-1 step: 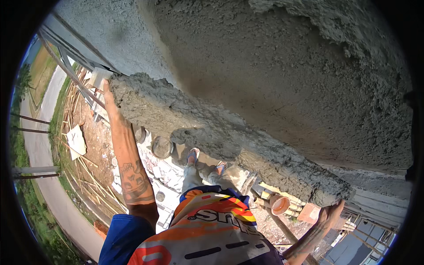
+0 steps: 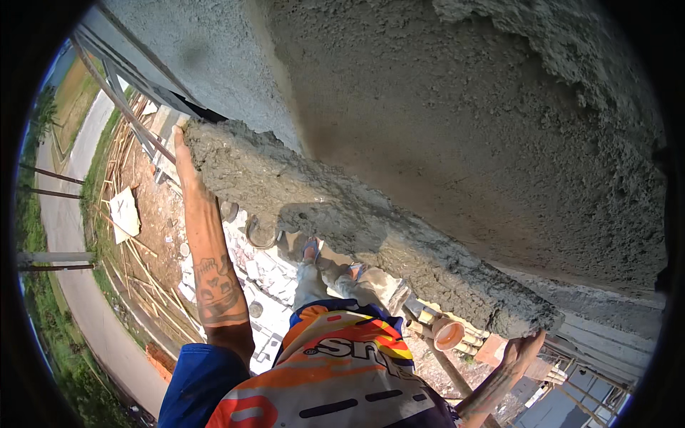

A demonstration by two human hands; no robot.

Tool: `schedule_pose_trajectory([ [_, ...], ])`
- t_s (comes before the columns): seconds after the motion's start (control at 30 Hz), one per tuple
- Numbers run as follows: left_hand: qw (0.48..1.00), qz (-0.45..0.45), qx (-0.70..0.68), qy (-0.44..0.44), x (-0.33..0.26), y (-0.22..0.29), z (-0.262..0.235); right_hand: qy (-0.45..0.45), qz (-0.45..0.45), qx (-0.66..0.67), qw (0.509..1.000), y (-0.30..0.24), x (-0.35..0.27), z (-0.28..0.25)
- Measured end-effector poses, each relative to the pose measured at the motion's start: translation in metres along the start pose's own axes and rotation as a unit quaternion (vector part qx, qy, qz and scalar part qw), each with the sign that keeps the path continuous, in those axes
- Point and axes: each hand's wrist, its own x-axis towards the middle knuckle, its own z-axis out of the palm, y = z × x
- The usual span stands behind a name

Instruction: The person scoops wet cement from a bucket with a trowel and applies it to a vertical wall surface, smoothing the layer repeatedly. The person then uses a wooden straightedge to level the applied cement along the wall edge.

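Observation:
A long board (image 2: 371, 214) thickly heaped with wet grey mortar spans in front of me, slanting from upper left to lower right. Its own surface is mostly buried under the mortar. My left hand (image 2: 181, 137) is closed on its far left end; the thumb shows, the other fingers are hidden. At the lower right end my right hand (image 2: 524, 347) grips it, fingers mostly out of sight. Beyond the board rises a wall with a broad band of damp, rough render (image 2: 428, 121), next to a paler grey wall strip (image 2: 207, 57).
Below the board stand my feet (image 2: 312, 248), beside a partly hidden bucket (image 2: 262, 234). An orange pipe opening (image 2: 448, 334) lies by wooden poles at the right. A slanting pole (image 2: 118, 100) passes near my left hand. Far below are rubble, loose timber and a road (image 2: 78, 285).
The mortar-heaped board has come slightly nearer to me and covers more of the bucket. A dark gap by its left end looks wider. Both hands keep their grip.

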Motion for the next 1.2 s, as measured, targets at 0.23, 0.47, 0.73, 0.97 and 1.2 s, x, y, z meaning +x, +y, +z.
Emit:
schedule_pose_trajectory([
  [0.23, 0.996, -0.026, -0.073, 0.049, 0.084, -0.072, -0.179, -0.177, 0.141, -0.009, 0.974, 0.156, 0.005, 0.014],
  [0.47, 0.960, -0.063, 0.022, 0.271, 0.154, -0.102, -0.329, -0.208, 0.262, -0.119, 0.935, 0.308, 0.003, 0.069],
  [0.73, 0.937, -0.009, 0.035, 0.346, 0.311, -0.040, -0.551, -0.337, 0.461, -0.152, 0.807, 0.542, -0.100, 0.192],
  [0.97, 0.854, 0.035, 0.123, 0.504, 0.372, 0.109, -0.596, -0.414, 0.594, -0.143, 0.674, 0.699, -0.216, 0.306],
  [1.2, 0.780, 0.226, 0.238, 0.532, 0.441, 0.213, -0.580, -0.439, 0.586, -0.261, 0.629, 0.686, -0.265, 0.358],
])
